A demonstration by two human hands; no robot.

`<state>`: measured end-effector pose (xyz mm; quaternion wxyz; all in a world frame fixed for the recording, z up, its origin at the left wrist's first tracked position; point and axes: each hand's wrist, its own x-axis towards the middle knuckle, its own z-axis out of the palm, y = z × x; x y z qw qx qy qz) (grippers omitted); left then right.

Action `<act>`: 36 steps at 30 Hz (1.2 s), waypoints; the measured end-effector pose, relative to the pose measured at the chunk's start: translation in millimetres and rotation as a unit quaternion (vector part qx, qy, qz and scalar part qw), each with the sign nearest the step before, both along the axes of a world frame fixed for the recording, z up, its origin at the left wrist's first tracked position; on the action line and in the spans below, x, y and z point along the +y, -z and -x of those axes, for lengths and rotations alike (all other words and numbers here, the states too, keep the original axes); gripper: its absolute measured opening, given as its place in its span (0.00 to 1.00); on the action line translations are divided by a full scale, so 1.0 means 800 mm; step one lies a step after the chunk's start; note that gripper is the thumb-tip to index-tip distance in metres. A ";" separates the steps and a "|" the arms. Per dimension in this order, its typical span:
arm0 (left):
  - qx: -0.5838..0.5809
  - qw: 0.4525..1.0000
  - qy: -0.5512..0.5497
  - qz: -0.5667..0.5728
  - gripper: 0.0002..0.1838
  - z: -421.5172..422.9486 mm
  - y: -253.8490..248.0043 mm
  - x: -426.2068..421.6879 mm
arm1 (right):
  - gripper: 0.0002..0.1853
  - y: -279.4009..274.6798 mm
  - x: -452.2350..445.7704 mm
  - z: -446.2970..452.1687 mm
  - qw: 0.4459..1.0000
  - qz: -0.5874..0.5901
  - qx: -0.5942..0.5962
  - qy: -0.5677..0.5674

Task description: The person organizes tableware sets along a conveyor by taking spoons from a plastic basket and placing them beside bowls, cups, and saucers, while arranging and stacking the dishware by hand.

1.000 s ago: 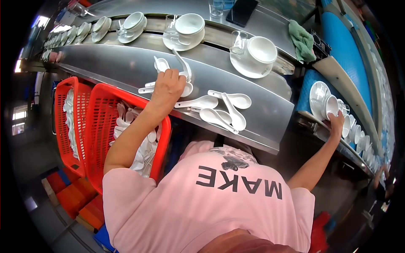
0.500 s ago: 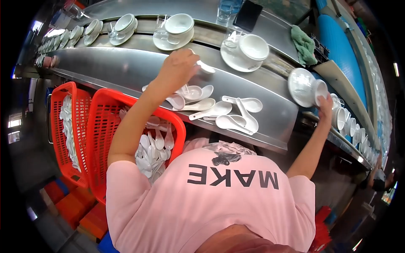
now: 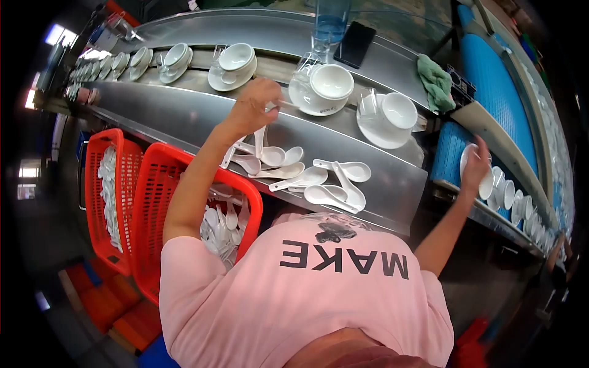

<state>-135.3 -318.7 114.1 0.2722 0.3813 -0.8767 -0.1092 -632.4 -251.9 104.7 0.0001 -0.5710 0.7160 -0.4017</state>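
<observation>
Over the steel ledge, my left hand (image 3: pixel 256 103) is closed on a white soup spoon, partly hidden and blurred. Several white soup spoons (image 3: pixel 307 178) lie in a loose group on the ledge, just below that hand. At the right, my right hand (image 3: pixel 475 168) grips a white dish (image 3: pixel 466 161) by the blue belt; the fingers partly cover it. Between the hands, a saucer (image 3: pixel 383 138) carries a small bowl (image 3: pixel 400 110) and a glass (image 3: pixel 368 103). To its left stands a similar set with a bowl (image 3: pixel 332 81).
More dish sets line the track to the far left. Red baskets (image 3: pixel 161 202) below the ledge hold white spoons (image 3: pixel 221 233). A phone (image 3: pixel 356 44), a glass of blue liquid (image 3: pixel 330 27) and a green cloth (image 3: pixel 434 81) rest behind. Glasses and cups (image 3: pixel 506 193) line the blue belt (image 3: pixel 451 153).
My right hand has let go of the small bowl, now on its saucer on the track, and moved to a dish at the blue belt. The dish sets appear further left.
</observation>
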 end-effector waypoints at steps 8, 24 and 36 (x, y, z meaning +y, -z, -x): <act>0.059 0.995 -0.044 -0.064 0.14 -0.008 0.042 -0.011 | 0.23 0.022 0.074 0.142 0.939 -0.277 0.104 0.175; -0.068 0.966 -0.237 -0.083 0.12 -0.046 0.044 -0.013 | 0.28 0.033 0.058 0.117 0.925 -0.226 -0.304 0.019; -0.002 0.934 -0.203 -0.294 0.07 -0.029 0.030 0.001 | 0.21 0.040 -0.021 0.043 0.902 -0.222 -0.344 -0.138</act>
